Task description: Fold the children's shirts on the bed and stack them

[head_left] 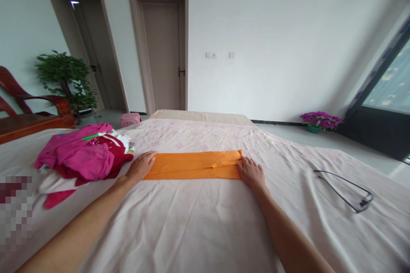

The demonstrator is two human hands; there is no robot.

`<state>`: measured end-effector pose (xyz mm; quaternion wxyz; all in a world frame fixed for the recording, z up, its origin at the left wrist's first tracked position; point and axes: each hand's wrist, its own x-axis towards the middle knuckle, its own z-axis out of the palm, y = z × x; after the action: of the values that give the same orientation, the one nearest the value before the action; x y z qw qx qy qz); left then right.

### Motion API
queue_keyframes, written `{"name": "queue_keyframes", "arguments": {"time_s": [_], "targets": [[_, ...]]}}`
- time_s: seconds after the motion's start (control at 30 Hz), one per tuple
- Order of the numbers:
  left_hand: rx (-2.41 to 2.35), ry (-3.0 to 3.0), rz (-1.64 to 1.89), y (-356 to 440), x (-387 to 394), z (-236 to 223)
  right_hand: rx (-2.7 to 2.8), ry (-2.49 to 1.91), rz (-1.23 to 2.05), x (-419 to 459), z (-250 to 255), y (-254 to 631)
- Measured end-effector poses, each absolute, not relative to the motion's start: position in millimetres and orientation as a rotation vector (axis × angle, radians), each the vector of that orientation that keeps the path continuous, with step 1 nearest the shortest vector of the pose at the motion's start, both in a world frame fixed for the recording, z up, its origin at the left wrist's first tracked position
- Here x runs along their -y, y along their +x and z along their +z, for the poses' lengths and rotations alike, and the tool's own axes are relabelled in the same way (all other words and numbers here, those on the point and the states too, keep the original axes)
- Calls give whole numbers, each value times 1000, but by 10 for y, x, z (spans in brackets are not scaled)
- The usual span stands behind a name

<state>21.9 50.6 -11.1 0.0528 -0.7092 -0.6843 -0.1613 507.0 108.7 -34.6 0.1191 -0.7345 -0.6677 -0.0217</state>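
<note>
A length of orange cloth (192, 165), folded into a long flat strip, lies crosswise on the bed in front of me. Small creases and a fold line show near its right end. My left hand (141, 167) rests on the strip's left end, fingers close together and laid over the edge. At the opposite end, my right hand (253, 172) lies palm down with fingers apart, its thumb side touching the cloth. The undersides of both hands are hidden.
A heap of pink, red and white clothes (80, 153) sits left of my left hand. Black-framed glasses (360, 196) lie to the right on the wrinkled pale bedsheet (192, 222). Beyond the bed are a pink stool (130, 118), a wooden chair (60, 104) and purple flowers (320, 120).
</note>
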Motion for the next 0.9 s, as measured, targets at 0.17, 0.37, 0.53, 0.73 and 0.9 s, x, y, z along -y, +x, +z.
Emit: {"name": "queue_keyframes", "arguments": {"time_s": [0.17, 0.37, 0.53, 0.73, 0.9], "targets": [[2013, -2387, -372, 409, -783, -222, 1965, -2160, -83, -1139, -395, 5098], [2316, -2161, -217, 104, -949, -309, 1978, -2176, -90, -1148, -414, 5103], [2397, -1976, -184, 238, -1045, -165, 1970, -2178, -101, -1118, -375, 5070], [1887, -2436, -233, 1156, -992, -333, 1979, -2158, -79, -1089, -341, 5074], [1952, -2404, -216, 841, -969, -425, 1976, -2144, -81, -1089, -363, 5095]]}}
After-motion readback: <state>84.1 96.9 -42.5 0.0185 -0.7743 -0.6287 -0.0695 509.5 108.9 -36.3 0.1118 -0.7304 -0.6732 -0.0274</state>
